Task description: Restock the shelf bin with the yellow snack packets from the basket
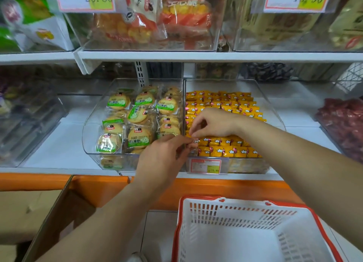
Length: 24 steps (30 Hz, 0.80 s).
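Left hand: we are reaching over the front lip with the left hand (165, 155), fingers curled in narrow, thumb and forefinger pinching the near end of one packet (195, 141).
Right hand: we are coming in from above with the right hand (212, 124), fingers bent down and close together. The tips are meeting on that same packet and seem to be pinching its top edge.
Where the packet is: it is sitting at the front-left corner of the shelf bin (275, 112), hard by the wall shared with the biscuit bin (92, 118) and just above the price tag (206, 165).
Rows already in: the yellow snack packets (225, 143) are lying flat in neat lines across the bin, and the corner gap is the one we are filling.
Doing it well: we should be easing the packet down flat and level with its neighbours, keeping the pinch light so the wrapper is not crumpling, then sliding it right until it is touching the next one — not wedging it against the clear wall.
Long axis: on the shelved packets it is running left to right along each row. On ours we cannot tell for sure, since fingers are covering most of it.
Pointing: one pale crimped end is showing and facing right, toward the row — so it is probably lining up already.
Basket: the basket (177, 232) is waiting below the shelf edge, well apart from both hands.
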Tool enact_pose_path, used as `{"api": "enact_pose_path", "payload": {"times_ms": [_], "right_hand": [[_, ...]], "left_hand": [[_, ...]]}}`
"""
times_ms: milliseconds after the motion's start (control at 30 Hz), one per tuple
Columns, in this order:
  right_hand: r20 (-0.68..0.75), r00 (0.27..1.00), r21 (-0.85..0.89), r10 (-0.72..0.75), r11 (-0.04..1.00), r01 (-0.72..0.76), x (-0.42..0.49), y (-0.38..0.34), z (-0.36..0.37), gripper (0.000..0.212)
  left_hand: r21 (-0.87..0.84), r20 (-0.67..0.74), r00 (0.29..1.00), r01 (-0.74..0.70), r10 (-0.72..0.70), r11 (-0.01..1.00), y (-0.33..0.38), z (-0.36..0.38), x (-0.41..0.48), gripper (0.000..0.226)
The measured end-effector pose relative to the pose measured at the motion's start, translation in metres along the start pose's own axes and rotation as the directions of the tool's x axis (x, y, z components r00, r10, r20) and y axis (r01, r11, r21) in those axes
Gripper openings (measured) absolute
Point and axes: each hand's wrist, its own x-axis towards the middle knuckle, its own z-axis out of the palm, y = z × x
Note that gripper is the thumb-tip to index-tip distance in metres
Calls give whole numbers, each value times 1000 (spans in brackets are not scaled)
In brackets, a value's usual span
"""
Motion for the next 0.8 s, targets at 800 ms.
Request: {"api": "enact_pose_path", "payload": {"times_ms": [800], "right_hand": [[-247, 969, 212, -7, 975, 61, -12, -8, 9, 8]], "left_hand": [[128, 7, 995, -102, 102, 987, -3, 7, 16, 34]]}}
